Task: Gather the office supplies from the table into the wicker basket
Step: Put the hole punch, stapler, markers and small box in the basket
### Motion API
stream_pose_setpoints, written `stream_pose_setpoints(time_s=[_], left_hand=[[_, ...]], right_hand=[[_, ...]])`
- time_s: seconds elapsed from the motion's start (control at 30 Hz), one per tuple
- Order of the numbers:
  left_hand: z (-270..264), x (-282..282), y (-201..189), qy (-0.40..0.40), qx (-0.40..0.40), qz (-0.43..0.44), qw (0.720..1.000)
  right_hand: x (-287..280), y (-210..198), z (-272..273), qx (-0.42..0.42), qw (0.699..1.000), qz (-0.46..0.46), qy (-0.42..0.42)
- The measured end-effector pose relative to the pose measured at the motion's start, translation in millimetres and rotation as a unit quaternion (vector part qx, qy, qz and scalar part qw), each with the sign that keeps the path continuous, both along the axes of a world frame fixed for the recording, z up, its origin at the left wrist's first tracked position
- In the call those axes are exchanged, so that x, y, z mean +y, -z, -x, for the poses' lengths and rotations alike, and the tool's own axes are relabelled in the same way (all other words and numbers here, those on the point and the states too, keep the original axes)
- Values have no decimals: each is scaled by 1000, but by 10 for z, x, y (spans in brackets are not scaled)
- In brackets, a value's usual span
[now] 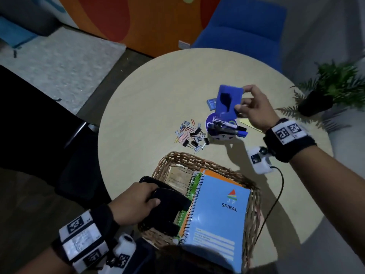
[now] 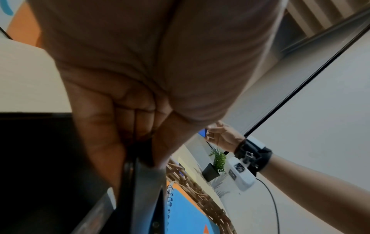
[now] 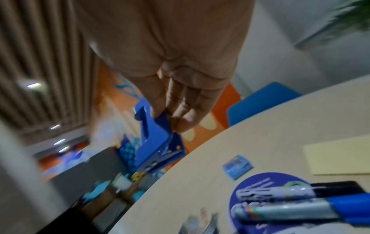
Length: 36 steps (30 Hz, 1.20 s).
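Observation:
The wicker basket [image 1: 254, 196] stands at the table's near edge and holds spiral notebooks, a blue one [image 1: 217, 214] on top. My left hand [image 1: 152, 194] grips a black stapler-like tool [image 1: 167, 210] over the basket's left side; in the left wrist view the fingers [image 2: 140, 136] curl round its top [image 2: 144, 197]. My right hand [image 1: 242, 99] pinches a blue hole punch [image 1: 228, 101] lifted above the table's middle, seen close in the right wrist view [image 3: 158, 142]. Paper clips and binder clips [image 1: 189, 133] lie loose beyond the basket.
Markers and pens [image 1: 227, 128] lie on a round blue coaster. A small blue box [image 1: 211, 102] and a yellow note pad [image 1: 246, 122] sit near them. A potted plant [image 1: 316, 101] stands at the table's right edge, a blue chair [image 1: 243, 28] behind it.

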<state>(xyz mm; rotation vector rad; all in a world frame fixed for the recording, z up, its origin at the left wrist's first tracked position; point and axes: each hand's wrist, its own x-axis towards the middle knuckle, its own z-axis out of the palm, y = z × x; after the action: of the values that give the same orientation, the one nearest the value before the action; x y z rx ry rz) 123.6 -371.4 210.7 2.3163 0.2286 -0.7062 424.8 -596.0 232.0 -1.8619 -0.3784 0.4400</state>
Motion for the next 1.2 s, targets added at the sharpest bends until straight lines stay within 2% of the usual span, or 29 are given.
stream_pose_setpoints(time_s=[0.13, 0.23, 0.33, 0.57, 0.63, 0.73, 0.87, 1.0, 1.1, 1.2], left_hand=[[50, 26, 13, -6, -28, 9, 1000], [84, 89, 3, -15, -41, 22, 999], [71, 249, -61, -59, -41, 70, 995], [31, 833, -111, -130, -68, 111, 983], [-30, 936, -105, -141, -69, 124, 980], [-249, 1090, -76, -132, -74, 110, 982], [-787, 1221, 43, -71, -99, 17, 992], [-1368, 1096, 154, 7, -104, -77, 992], [-1766, 777, 141, 81, -138, -95, 982], [-2216, 225, 121, 166, -187, -92, 964]], right_hand=[[217, -55, 842, -45, 977, 74, -192], [377, 147, 1270, -70, 948, 146, -275], [494, 395, 1468, -87, 915, 231, -318], [645, 538, 1629, -73, 892, 326, -305], [683, 529, 1680, -56, 879, 354, -315], [731, 503, 1710, -42, 877, 362, -313], [778, 474, 1752, -62, 866, 379, -320], [714, 495, 1804, -84, 862, 388, -315], [527, 387, 1739, -105, 887, 355, -275], [220, 238, 1609, -105, 925, 315, -185]])
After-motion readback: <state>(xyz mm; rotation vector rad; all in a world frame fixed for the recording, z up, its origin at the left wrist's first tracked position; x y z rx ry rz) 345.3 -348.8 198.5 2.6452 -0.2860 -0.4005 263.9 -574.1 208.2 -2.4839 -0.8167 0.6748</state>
